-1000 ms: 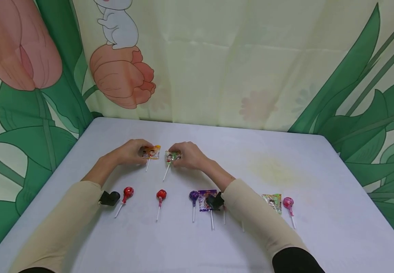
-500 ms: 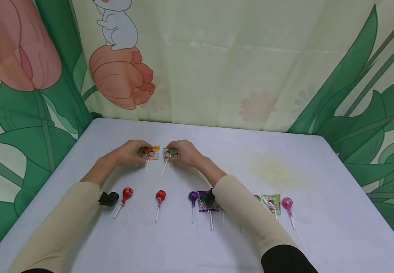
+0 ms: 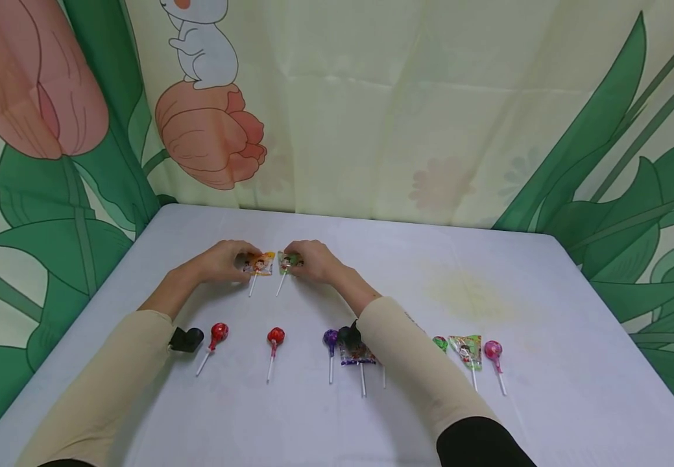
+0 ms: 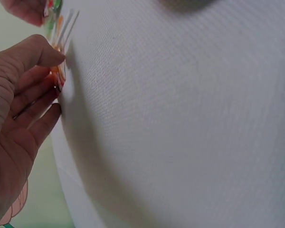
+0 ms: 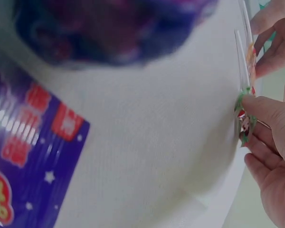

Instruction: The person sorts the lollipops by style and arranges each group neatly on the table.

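My left hand (image 3: 224, 261) pinches an orange-wrapped lollipop (image 3: 262, 263) by its wrapper at the back left of the table. Just right of it, my right hand (image 3: 316, 261) holds a green-wrapped lollipop (image 3: 287, 261) between thumb and fingers. The two wrappers stand side by side with a narrow gap, white sticks pointing toward me. In the left wrist view the thumb (image 4: 51, 56) presses the orange wrapper against the fingers. The right wrist view shows the green wrapper (image 5: 244, 116) pinched likewise.
Nearer me lie two red lollipops (image 3: 218, 332), a purple ball lollipop (image 3: 330, 337) and a purple-wrapped one (image 3: 355, 354). Right of my sleeve are a green ball lollipop (image 3: 440, 342), a green-packet lollipop (image 3: 468, 351) and a pink one (image 3: 493, 350). My right forearm hides part of this row.
My right hand has shifted slightly left with the green-wrapped lollipop, bringing it closer to the orange one. My left hand stays in place. More of the lollipops at right now shows.
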`<state>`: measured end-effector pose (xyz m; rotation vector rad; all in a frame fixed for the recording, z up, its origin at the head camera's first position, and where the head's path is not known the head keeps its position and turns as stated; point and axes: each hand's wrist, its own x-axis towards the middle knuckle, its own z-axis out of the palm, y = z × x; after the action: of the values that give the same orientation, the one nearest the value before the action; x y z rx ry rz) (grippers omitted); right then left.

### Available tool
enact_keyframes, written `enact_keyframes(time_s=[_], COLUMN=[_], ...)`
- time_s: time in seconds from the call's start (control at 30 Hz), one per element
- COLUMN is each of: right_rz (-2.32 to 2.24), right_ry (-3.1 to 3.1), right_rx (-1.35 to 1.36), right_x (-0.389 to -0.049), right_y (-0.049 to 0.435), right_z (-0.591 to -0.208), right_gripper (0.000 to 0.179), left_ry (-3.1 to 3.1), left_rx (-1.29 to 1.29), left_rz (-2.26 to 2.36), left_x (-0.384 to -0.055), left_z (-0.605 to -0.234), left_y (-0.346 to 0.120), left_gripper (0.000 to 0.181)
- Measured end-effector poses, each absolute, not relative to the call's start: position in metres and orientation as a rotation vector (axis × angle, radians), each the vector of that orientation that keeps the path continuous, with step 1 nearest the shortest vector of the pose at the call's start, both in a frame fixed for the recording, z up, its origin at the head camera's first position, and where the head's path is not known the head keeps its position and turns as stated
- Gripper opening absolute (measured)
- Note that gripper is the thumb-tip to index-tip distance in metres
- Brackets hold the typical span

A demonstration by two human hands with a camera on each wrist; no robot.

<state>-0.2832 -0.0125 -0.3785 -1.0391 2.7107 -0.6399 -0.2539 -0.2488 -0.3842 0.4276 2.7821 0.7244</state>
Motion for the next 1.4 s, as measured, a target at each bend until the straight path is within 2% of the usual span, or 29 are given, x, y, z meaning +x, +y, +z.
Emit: enact_keyframes(time_s=[0.83, 1.4], right_rz=[-0.581, -0.666], right_ry=[2.685, 2.652], right_rx=[-1.090, -1.204], right_x=[-0.279, -0.249], right_y=[-0.007, 0.034], right_z=[-0.377, -0.363], right_gripper=[0.038, 0.044], left_ry=[2.796, 2.808], left_rx=[0.458, 0.412], left_rz=[0.722, 0.716], left_x=[-0.254, -0.251], left_z=[-0.385, -0.385], left_y=[-0.248, -0.246], left_gripper=[0.057, 0.058])
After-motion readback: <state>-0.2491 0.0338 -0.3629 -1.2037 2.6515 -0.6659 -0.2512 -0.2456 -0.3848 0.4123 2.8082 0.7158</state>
